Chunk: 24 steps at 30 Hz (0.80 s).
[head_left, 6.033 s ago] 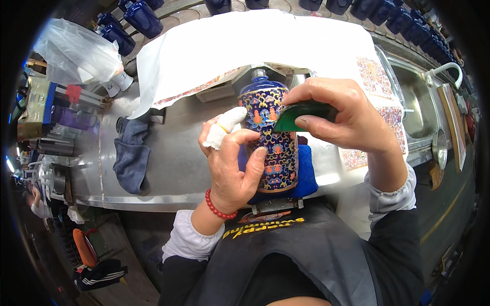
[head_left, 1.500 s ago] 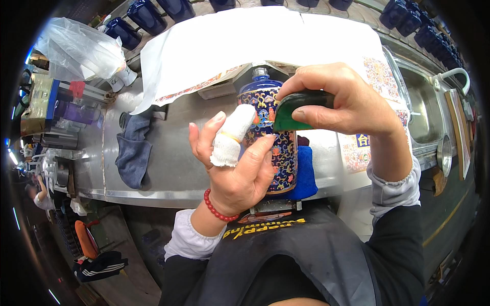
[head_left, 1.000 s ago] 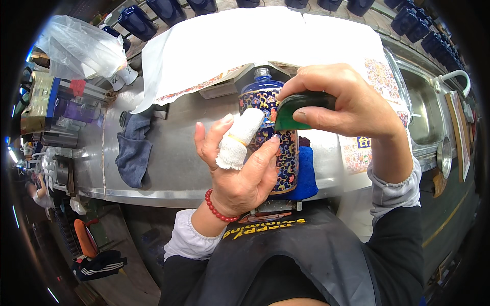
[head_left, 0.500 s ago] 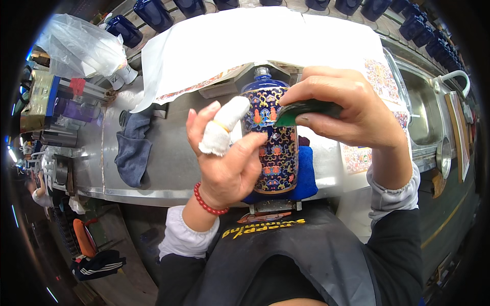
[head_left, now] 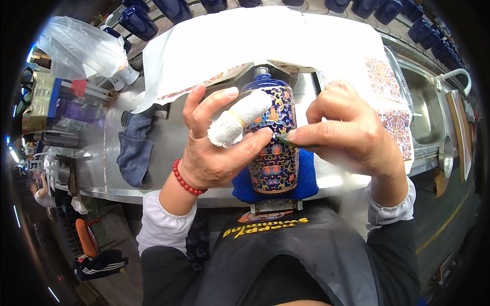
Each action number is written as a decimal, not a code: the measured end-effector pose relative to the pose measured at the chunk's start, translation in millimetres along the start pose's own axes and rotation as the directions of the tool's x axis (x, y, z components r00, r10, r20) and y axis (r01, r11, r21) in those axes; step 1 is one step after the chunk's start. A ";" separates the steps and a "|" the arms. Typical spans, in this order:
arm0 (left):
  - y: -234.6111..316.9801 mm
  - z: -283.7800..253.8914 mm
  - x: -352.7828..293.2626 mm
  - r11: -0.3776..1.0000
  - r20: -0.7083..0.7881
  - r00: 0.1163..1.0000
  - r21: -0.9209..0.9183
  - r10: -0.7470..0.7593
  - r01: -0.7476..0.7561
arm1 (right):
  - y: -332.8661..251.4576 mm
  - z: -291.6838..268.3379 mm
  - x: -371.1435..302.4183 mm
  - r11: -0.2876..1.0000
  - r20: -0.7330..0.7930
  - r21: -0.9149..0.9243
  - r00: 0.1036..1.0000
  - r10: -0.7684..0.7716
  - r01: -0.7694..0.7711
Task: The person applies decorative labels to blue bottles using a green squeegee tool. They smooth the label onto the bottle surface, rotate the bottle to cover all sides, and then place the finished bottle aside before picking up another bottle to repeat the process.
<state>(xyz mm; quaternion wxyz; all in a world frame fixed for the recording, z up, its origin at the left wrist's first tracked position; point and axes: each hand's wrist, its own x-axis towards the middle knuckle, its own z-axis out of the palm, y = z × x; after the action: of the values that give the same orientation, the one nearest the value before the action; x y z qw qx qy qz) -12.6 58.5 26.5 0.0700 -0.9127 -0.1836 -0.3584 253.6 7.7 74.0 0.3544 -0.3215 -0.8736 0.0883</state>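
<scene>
White paper (head_left: pixel 219 46) beyond patterned bottle (head_left: pixel 278 171)

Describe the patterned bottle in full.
The bottle is glossy deep blue, like glass or glazed ceramic. A gold-edged floral pattern in orange, gold and light blue covers its visible body; the plain shoulder narrows to a clear-looking neck pointing away from the person. It lies over a blue cloth. The left hand's thumb tip is at its surface; the right hand holds a green tool against it.
</scene>
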 end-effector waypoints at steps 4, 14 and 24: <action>-3.5 0.1 -0.8 1.000 0.013 0.999 0.008 0.030 -0.030 | -4.1 0.9 -2.3 1.000 0.000 -0.026 1.000 0.000 0.000; -8.3 -2.7 -0.1 0.985 0.006 0.989 0.090 0.148 -0.148 | -2.5 5.2 -5.7 1.000 -0.039 -0.009 0.999 0.019 -0.019; -7.8 -0.5 1.3 0.988 0.010 0.991 0.076 0.134 -0.135 | -0.6 8.3 -9.3 1.000 -0.072 0.004 0.997 0.028 -0.028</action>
<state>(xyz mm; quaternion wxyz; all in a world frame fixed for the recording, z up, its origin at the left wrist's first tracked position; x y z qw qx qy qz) -15.1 65.9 27.7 0.1283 -0.9205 -0.1353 -0.3433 252.7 2.0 62.8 0.3849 -0.3360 -0.8556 0.0830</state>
